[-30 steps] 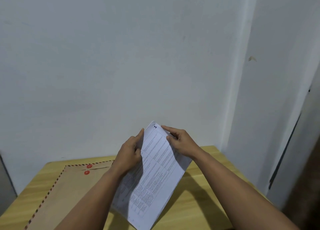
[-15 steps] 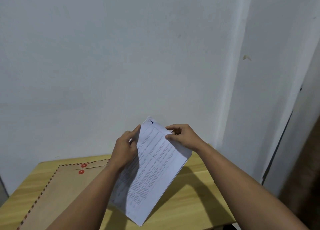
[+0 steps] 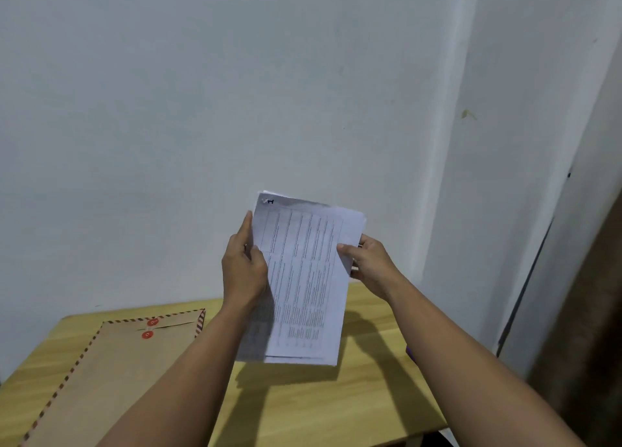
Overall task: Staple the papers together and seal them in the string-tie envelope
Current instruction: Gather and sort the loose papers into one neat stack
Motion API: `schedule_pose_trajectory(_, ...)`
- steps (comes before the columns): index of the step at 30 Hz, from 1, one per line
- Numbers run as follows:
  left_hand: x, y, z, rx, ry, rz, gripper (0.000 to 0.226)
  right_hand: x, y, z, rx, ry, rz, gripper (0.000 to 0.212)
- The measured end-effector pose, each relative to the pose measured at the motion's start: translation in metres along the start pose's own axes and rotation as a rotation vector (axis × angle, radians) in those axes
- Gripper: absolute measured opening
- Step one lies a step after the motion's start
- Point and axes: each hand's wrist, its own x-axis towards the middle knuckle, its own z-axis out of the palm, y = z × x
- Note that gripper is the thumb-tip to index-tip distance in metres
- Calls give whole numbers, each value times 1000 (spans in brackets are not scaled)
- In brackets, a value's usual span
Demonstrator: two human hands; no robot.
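Observation:
A stack of white printed papers (image 3: 304, 278) stands nearly upright above the wooden table (image 3: 303, 406), its sheets slightly fanned at the top and bottom. My left hand (image 3: 244, 268) grips its left edge, thumb on the front. At the right edge my right hand (image 3: 368, 264) pinches the stack. A brown string-tie envelope (image 3: 111, 379) with a striped border and two red buttons lies flat on the left of the table, flap shut. No stapler is in view.
A white wall rises right behind the table. The table's right edge ends near a wall corner and a dark door frame (image 3: 528, 295). A small purple object (image 3: 410, 351) peeks out beside my right forearm.
The papers turned from a right-leaning tilt to almost upright and rose a little. My right hand slid from the top corner down to the right edge.

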Motion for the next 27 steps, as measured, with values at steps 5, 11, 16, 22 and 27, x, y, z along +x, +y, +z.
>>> schedule_pose_trajectory(5, -10, 1, 7, 33, 8, -96, 35, 0, 10, 6, -69, 115, -105, 18)
schedule_pose_trajectory(11, -35, -33, 8, 108, -59, -278, 9, -16, 59, 10, -161, 135, -35, 15)
schedule_pose_trajectory(16, -35, -37, 11, 119, -80, -287, 12, -13, 75, 9, -156, 125, 11, 18)
schedule_pose_trajectory(22, -32, -38, 10, 102, -103, -361, 16, -11, 73, 9, -176, 98, 8, 23)
schedule_pose_trajectory(27, -42, -51, 11, 125, -154, -378, 14, -18, 93, 6, -194, 53, 67, 23)
